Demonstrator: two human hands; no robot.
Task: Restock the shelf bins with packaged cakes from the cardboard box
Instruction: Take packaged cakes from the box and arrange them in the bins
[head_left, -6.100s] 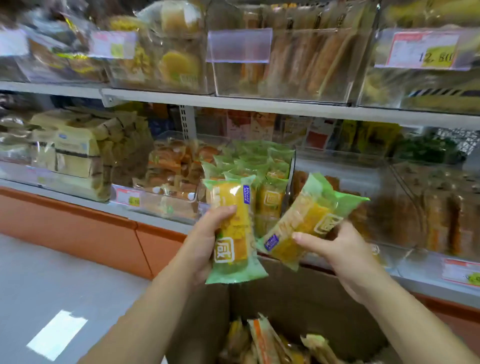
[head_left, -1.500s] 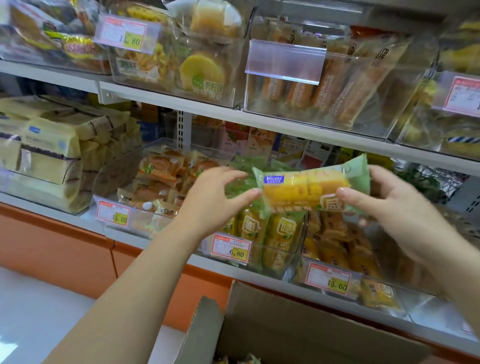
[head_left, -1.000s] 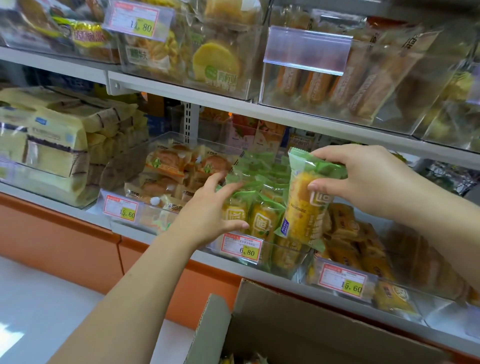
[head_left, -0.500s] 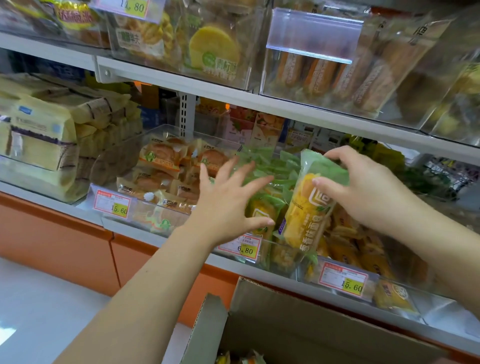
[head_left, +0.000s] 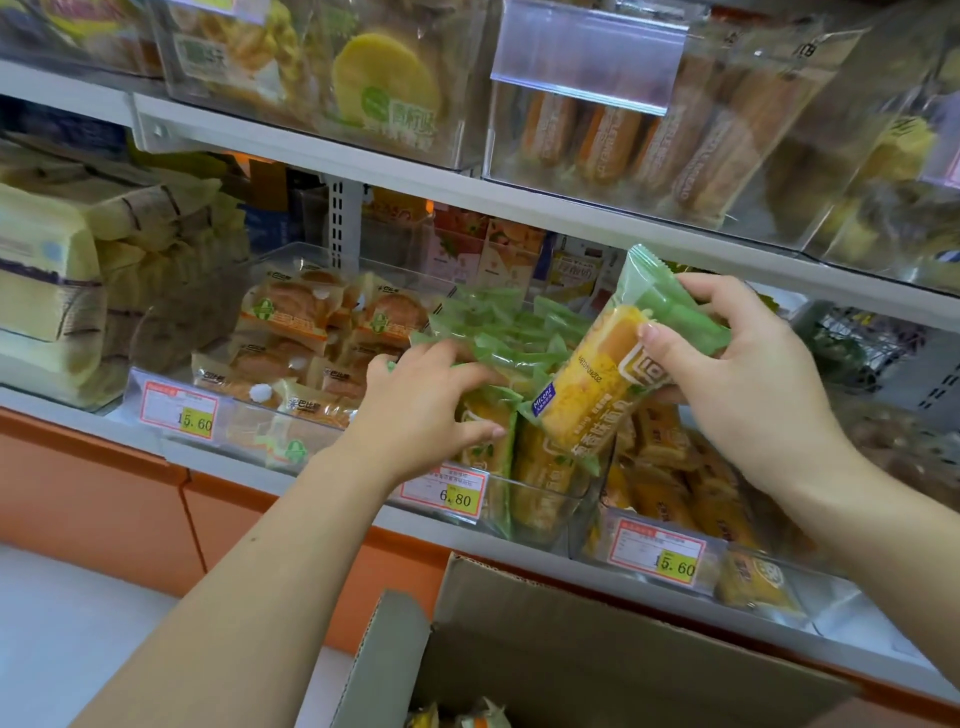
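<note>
Half a second ago the left hand (head_left: 426, 410) hovered with fingers spread over the green packs; now it has come down onto the front packs (head_left: 488, 431) in the bin (head_left: 540, 514) above the 6.80 tag (head_left: 451, 492), its grip curled over their tops and seemingly pressing them leftward and back. The cake (head_left: 597, 384) in the right hand (head_left: 743, 384) has tipped further, its lower end now just above the gap at the bin's right front. This suggests the left hand is making room, so the insertion looks close but is not yet done.

The right hand's grip is closed on the cake's upper part, thumb across the front, fingers wrapped behind the green seal. That forearm comes in from the lower right, wrist bent inward. The left forearm reaches up from the lower left, palm down.

The box (head_left: 571, 654) sits open below the shelf, with a few more packs visible at its bottom edge.
</note>
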